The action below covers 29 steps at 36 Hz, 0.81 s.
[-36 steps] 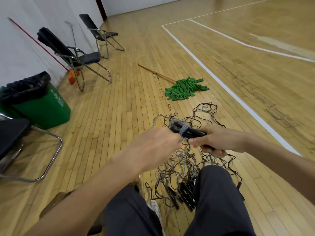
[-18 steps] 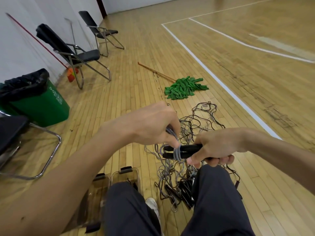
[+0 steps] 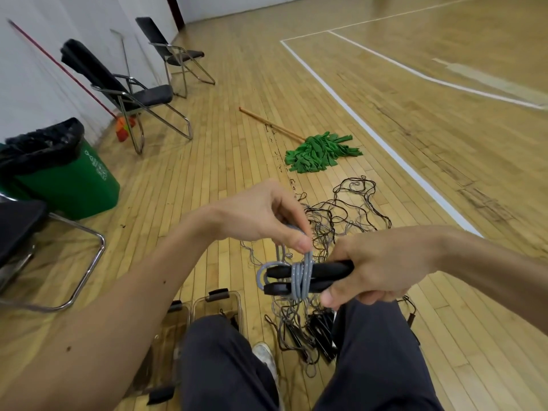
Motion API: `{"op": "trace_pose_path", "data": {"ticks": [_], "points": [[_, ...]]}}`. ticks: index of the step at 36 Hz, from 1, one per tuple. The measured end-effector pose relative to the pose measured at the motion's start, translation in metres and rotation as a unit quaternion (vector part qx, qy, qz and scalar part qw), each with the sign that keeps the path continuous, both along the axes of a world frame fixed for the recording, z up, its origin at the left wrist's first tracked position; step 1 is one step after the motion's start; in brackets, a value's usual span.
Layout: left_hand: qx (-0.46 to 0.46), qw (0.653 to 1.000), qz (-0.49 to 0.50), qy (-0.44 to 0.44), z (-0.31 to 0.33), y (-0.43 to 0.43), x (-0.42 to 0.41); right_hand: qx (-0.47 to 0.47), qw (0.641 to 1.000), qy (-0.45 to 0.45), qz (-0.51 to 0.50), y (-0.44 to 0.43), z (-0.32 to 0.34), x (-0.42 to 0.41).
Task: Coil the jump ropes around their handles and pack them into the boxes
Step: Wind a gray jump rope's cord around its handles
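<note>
My right hand point(image 3: 382, 262) grips two black jump-rope handles point(image 3: 323, 271) side by side, pointing left. Several turns of grey rope point(image 3: 301, 275) wrap around them, with a loop sticking out at the left end. My left hand point(image 3: 264, 216) is just above the handles and pinches the grey rope between thumb and fingers. A tangle of loose grey and black ropes point(image 3: 341, 215) lies on the wooden floor in front of me, with more black handles point(image 3: 320, 336) between my knees. Two clear plastic boxes point(image 3: 219, 304) with black latches stand by my left knee, partly hidden by my leg.
A green mop point(image 3: 321, 152) with a wooden pole lies on the floor ahead. A green bin point(image 3: 71, 185) with a black liner stands at the left, a chair frame point(image 3: 74, 262) beside it. Two black folding chairs point(image 3: 130, 93) stand by the wall.
My left hand went from beside the handles up over them, carrying the grey rope around; more turns now sit on the handles. The handles dropped lower toward my lap, and the boxes came into view.
</note>
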<state>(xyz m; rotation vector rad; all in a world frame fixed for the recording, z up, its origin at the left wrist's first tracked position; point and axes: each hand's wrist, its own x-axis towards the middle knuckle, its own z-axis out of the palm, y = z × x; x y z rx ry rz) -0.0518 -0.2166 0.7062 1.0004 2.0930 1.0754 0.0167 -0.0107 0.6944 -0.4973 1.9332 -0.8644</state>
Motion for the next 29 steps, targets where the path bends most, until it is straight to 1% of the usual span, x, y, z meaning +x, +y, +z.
{"op": "trace_pose_path", "data": {"ticks": [3,8,13,15,17,19,22,24,27,29], "points": [[0.050,0.998,0.029,-0.032,-0.012,-0.006,-0.002,-0.040,0.999,0.022,-0.010,0.003,0.003,-0.001],[0.094,0.991,0.042,-0.085,-0.022,-0.009,0.003,-0.068,0.994,0.081,-0.013,0.004,0.004,-0.003],[0.131,0.983,0.042,-0.120,-0.032,-0.006,0.008,-0.114,0.990,0.082,-0.027,0.005,0.005,-0.006],[0.138,0.982,0.059,-0.117,-0.041,-0.010,0.008,-0.147,0.984,0.087,-0.040,0.005,0.005,-0.009],[0.126,0.982,0.083,-0.111,-0.048,-0.011,0.010,-0.180,0.977,0.101,-0.055,0.004,0.007,-0.012],[0.136,0.977,0.094,-0.135,-0.057,-0.010,0.013,-0.197,0.972,0.109,-0.072,0.006,0.008,-0.016],[0.151,0.963,0.139,-0.175,-0.067,-0.002,0.017,-0.186,0.968,0.135,-0.101,0.006,0.009,-0.018],[0.164,0.956,0.148,-0.190,-0.073,0.002,0.020,-0.176,0.964,0.157,-0.127,0.005,0.006,-0.018],[0.180,0.950,0.159,-0.202,-0.079,0.005,0.023,-0.163,0.958,0.165,-0.171,0.004,0.000,-0.021],[0.172,0.950,0.177,-0.191,-0.085,0.006,0.024,-0.161,0.951,0.176,-0.198,0.004,-0.003,-0.022]]}}
